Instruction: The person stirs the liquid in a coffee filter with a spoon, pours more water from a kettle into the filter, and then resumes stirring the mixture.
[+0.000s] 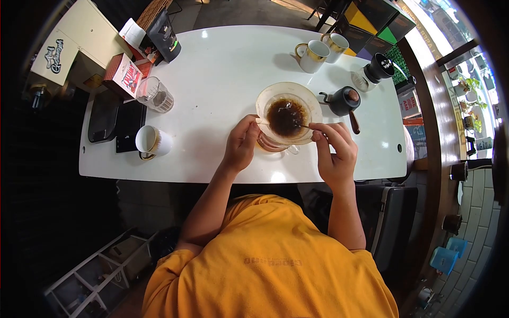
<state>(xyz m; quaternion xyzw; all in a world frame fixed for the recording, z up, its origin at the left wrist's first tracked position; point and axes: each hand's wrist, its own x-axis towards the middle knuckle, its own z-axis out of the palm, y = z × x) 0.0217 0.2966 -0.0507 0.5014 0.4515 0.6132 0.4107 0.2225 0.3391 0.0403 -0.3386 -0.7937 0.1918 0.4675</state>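
A coffee dripper lined with a pale paper filter (265,95) stands on a glass server (271,146) at the middle of the table's near side. Dark wet coffee (286,116) fills its middle, with some bubbles on top. At the left rim, my left hand (241,144) is closed, pinching the edge of the paper filter. My right hand (337,151) grips a thin dark spoon (303,126) between thumb and fingers at the right rim. The spoon's far end dips into the coffee and is hidden there. Most of the server is covered by the dripper.
A black gooseneck kettle (343,102) stands just right of the dripper, with a coffee grinder (374,71) behind it. Two mugs (313,57) are at the back. On the left are a mug (154,141), a clear glass (155,95), a black scale (131,126) and a red-white box (124,77).
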